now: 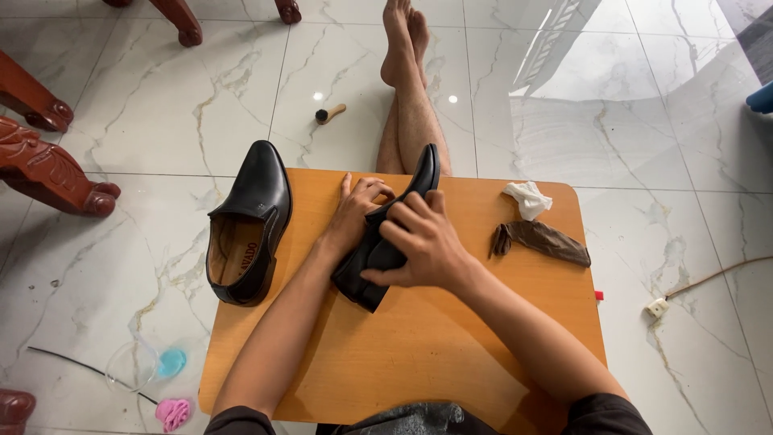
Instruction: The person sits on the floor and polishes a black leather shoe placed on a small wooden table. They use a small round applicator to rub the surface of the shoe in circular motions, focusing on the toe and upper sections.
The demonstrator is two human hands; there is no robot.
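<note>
Two bare forearms reach from the near edge over the orange wooden counter (419,354) and meet at a black leather shoe (385,242) lying on its side near the counter's middle. The right hand (423,242) is curled over the shoe's upper from the right, fingers bent and gripping the leather. The left hand (354,211) lies against the shoe's left side, fingers closed around its opening and partly hidden behind it.

That shoe's long axis runs from near-left to far-right: its heel sits toward the near side, and its toe points away, reaching the far edge of the counter.

A second black shoe (245,225) stands upright on its sole at the counter's left edge, partly overhanging it, toe pointing far, tan lining showing. It sits just left of the left forearm, apart from it.

Right of the hands the counter has open wood, then a crumpled brown cloth (541,240) and, farther, a white cloth (527,198) near the far right corner. The near half of the counter is bare between the arms.

Beyond the far edge, the person's bare legs (409,105) stretch across the marble floor (628,121), with a small brush (329,113) lying to their left.
</note>
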